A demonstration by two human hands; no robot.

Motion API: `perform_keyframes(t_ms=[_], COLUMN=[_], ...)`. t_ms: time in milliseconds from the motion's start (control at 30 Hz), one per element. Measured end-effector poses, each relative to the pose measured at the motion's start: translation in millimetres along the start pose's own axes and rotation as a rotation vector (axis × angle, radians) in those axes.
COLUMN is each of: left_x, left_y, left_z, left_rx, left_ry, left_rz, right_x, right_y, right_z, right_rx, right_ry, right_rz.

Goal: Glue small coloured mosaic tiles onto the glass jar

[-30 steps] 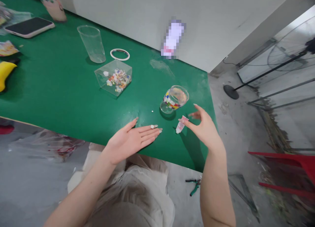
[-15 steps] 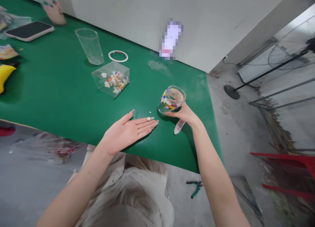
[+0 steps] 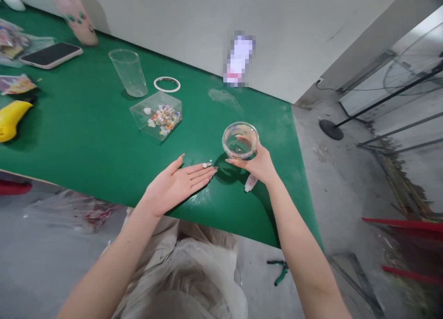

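My right hand [image 3: 258,164] grips a small clear glass jar [image 3: 240,140] from below and holds it lifted over the green table [image 3: 86,130], its mouth turned towards me. My left hand [image 3: 176,183] lies palm up and flat, fingers stretched out, with a small white tile piece [image 3: 207,164] resting on the fingertips. A small white glue tube [image 3: 250,183] lies on the table just under my right wrist. A clear square box [image 3: 156,115] with several coloured mosaic bits stands farther left.
A clear plastic cup [image 3: 128,73] and a white ring [image 3: 167,84] stand behind the box. A phone [image 3: 51,55], a yellow object [image 3: 12,120] and packets lie at the far left. Green pliers [image 3: 281,271] lie on the floor; a fan stand and red chair are at right.
My right hand let go of the glue tube, took hold of the glass jar and lifted and tilted it off the table. My left hand stayed flat with the tile piece on it.
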State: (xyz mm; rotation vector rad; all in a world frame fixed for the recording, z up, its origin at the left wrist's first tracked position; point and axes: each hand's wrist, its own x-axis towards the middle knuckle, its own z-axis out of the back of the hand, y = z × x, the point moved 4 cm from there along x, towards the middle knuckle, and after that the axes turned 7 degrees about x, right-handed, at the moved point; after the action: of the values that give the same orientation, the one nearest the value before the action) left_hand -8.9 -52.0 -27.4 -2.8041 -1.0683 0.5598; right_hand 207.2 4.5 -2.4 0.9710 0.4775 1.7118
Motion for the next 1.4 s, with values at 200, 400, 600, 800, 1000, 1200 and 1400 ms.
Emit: perform_keyframes(t_ms=[200,400,600,800,1000,1200,1400], left_x=[4,8,11,15,15,14,11], left_y=[1,4,6,5,4,1,0], left_z=[1.8,-4.6,-14.8,-26.1,-32.9,-34.6,-37.9], left_rx=[0.057,0.108,0.131,0.174,0.178,0.224,0.271], left_ry=[0.018,0.001,-0.015,-0.026,-0.008,-0.002,-0.019], left_rz=[-0.01,-0.026,-0.029,-0.046,-0.052,0.011,0.044], right_x=[-10,-14,-15,-17,-19,-20,-20], right_y=[34,47,47,46,47,50,50], right_z=[10,6,4,5,8,11,10], right_rx=[-0.049,-0.19,-0.231,-0.274,-0.314,-0.33,-0.326], right_ry=[-0.015,0.033,0.054,0.023,-0.032,-0.049,-0.005], right_rz=[0.19,0.274,0.281,0.316,0.343,0.379,0.404])
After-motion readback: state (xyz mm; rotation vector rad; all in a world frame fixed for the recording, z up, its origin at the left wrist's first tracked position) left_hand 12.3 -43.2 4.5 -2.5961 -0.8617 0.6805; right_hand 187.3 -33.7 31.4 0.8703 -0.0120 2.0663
